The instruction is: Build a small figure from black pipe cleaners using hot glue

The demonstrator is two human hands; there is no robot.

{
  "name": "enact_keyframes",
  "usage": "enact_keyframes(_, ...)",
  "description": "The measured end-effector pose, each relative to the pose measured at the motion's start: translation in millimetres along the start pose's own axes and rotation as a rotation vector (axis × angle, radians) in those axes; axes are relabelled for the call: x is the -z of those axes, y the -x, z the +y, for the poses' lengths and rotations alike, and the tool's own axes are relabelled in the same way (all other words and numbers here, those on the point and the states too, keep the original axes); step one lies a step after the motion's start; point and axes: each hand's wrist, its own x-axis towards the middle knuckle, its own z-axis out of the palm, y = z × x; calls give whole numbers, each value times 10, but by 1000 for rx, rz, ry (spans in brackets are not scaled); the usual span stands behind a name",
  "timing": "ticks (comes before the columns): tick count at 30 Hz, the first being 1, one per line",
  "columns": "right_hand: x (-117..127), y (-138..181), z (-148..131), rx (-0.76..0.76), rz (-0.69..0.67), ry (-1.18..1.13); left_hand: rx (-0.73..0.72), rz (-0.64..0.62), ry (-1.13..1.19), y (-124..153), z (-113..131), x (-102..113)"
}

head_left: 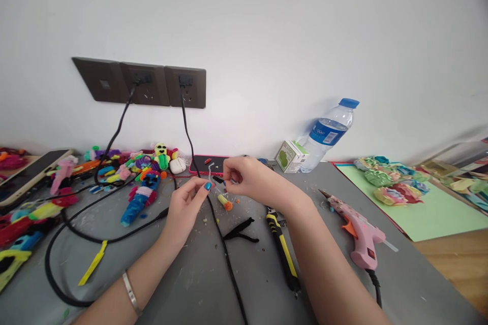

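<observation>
My left hand [187,202] is closed in a pinch above the grey table, thumb against fingers; what lies between them is too small to make out. My right hand [249,179] faces it, also pinched, with a small black piece [218,179] at its fingertips. A thin clear strand [211,170] shows between the hands. Just below them lies a small pale yellow piece with an orange end [224,202]. Closer to me is a bent black pipe cleaner [242,232]. Yellow-and-black pliers [284,251] lie beside my right forearm, their jaws partly hidden.
A pink glue gun [358,236] lies at the right. Behind stand a water bottle [326,134] and a small carton [292,156]. Black cables [224,249] cross the table from wall sockets [148,84]. Colourful pipe-cleaner figures [141,198] crowd the left. A phone [198,164] lies at the back.
</observation>
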Motion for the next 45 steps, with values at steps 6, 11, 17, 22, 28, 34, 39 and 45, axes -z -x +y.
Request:
enact_keyframes(6,-21,-8,-54,23,-30,22,5,-14,37,1,-7,2)
enact_keyframes(11,-41,-10,-53,22,-46,22,15,-8,70,5,0,-9)
enact_keyframes(17,-76,-32,-64,0,-58,54,39,7,88,3,-6,-6)
enact_keyframes(22,-83,-39,-55,5,-55,61,69,22,101,9,-5,-6)
enact_keyframes(28,-109,-39,-61,30,-48,66,109,45,112,2,5,-14)
enact_keyframes(34,-130,-46,-47,34,-51,62,120,61,121,-3,56,-27)
enact_keyframes(39,-142,-56,-42,40,-45,80,138,66,132,3,66,-28)
enact_keyframes(45,-148,-45,-103,34,-49,117,147,80,135,3,68,-24)
